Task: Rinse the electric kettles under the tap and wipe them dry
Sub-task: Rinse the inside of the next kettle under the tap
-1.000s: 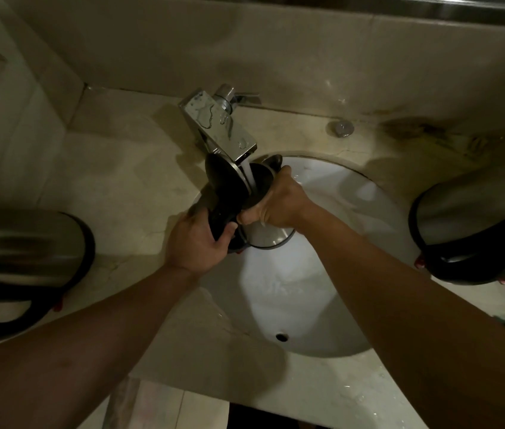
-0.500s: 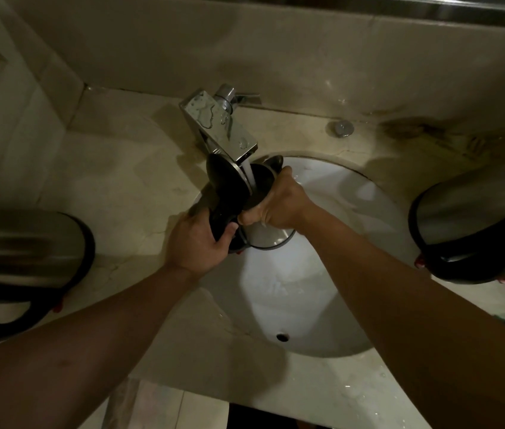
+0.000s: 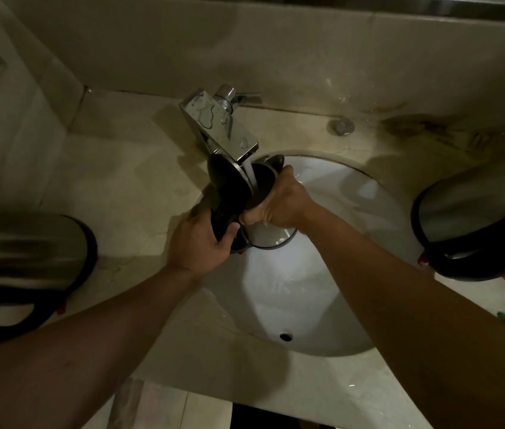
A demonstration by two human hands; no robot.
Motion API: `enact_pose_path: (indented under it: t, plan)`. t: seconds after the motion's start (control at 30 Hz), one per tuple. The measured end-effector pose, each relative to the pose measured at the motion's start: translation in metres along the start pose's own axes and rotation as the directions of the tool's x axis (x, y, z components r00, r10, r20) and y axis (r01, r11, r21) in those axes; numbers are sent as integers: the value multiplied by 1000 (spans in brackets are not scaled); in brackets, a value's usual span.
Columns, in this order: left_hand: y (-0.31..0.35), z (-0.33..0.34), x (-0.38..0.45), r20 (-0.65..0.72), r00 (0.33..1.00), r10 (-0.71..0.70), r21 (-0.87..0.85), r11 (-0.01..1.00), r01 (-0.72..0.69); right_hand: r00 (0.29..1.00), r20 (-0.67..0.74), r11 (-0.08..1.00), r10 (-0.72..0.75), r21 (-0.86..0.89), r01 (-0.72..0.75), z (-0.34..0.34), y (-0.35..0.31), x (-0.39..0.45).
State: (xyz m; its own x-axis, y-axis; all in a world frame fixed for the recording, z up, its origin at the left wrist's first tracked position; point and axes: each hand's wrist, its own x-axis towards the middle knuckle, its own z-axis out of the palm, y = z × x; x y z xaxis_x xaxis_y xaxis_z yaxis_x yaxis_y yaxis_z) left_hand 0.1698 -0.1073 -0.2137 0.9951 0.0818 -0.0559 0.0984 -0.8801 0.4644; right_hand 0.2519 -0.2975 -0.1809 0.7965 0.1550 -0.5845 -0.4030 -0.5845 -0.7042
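Three steel electric kettles show: one brushed-steel kettle with a black handle [image 3: 25, 258] lies at far left on the beige marble tabletop [image 3: 115, 181]. Next, the left hand [image 3: 201, 243] grips the black handle of the open-lidded steel kettle [image 3: 263, 212] under the running chrome tap [image 3: 220, 125] — the right hand [image 3: 282, 202] clasps its body over the white basin [image 3: 338, 289]. A third steel kettle [image 3: 474, 218] lies at far right.

The picture is dim and yellowish, with the brightest patch on the white sink [image 3: 347, 212] bowl and small glints on the wet tap [image 3: 218, 125]. Both forearms lie in deep shadow, and the wide lens bends and softens the edges.
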Motion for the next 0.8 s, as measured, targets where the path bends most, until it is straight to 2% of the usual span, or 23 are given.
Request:
enact_pose_path:
  t: [0.8]
  plan:
    - [-7, 7, 1, -54, 998, 32, 76, 997, -27, 1000, 7, 1000, 2, -16, -2, 1, 1, 0]
